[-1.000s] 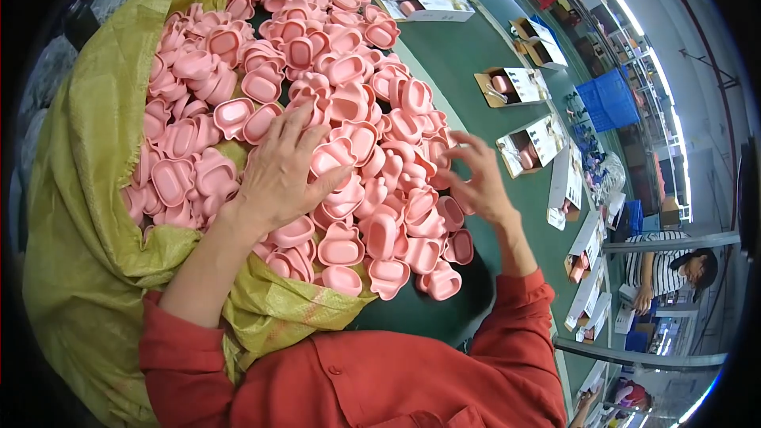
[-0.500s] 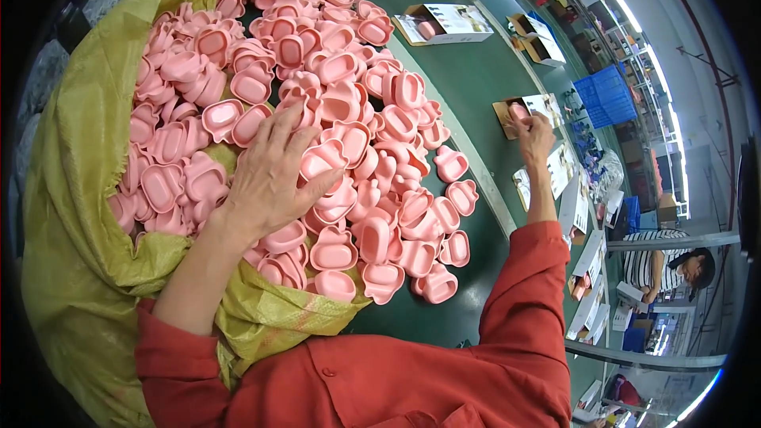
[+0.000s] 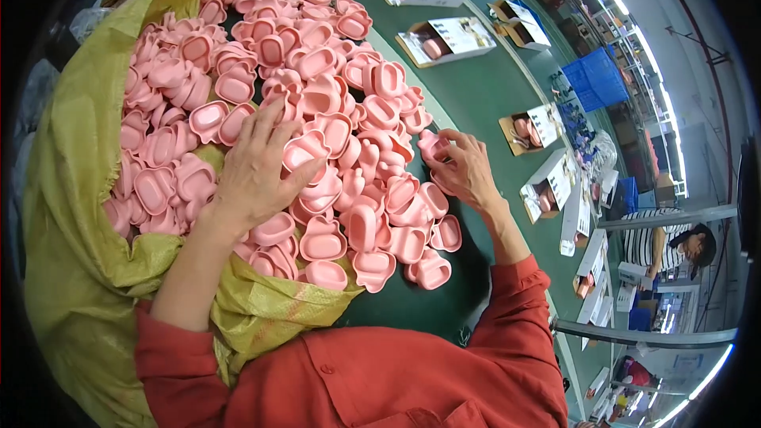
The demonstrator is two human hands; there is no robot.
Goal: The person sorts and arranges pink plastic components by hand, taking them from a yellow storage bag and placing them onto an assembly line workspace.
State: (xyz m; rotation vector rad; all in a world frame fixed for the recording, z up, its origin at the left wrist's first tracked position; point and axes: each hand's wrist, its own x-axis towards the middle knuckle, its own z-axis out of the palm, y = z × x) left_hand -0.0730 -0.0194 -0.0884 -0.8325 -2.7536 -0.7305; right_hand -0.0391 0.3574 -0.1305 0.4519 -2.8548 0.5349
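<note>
A large heap of pink, shallow, animal-shaped dishes (image 3: 323, 242) spills out of a yellow-green woven sack (image 3: 75, 190). On the heap lies my left hand (image 3: 255, 165), its fingers spread over the dishes and its thumb apart; I see nothing gripped in it. At the heap's right edge my right hand (image 3: 466, 170) has its thumb and fingers around one pink dish (image 3: 432, 145), part of which they cover. Beyond it, on the green belt, an open white-and-brown carton (image 3: 547, 121) holds a pink piece.
More open cartons (image 3: 448, 40) with pink pieces stand along the green conveyor belt (image 3: 483, 79). A metal rail (image 3: 432, 107) runs between heap and belt. Past the belt are a blue crate (image 3: 596, 79) and a person in a striped shirt (image 3: 646, 246) handling a box.
My right hand has come back from a carton on the belt to the heap's edge and taken hold of a dish. A pink piece now lies in that carton. My left hand stays on the heap.
</note>
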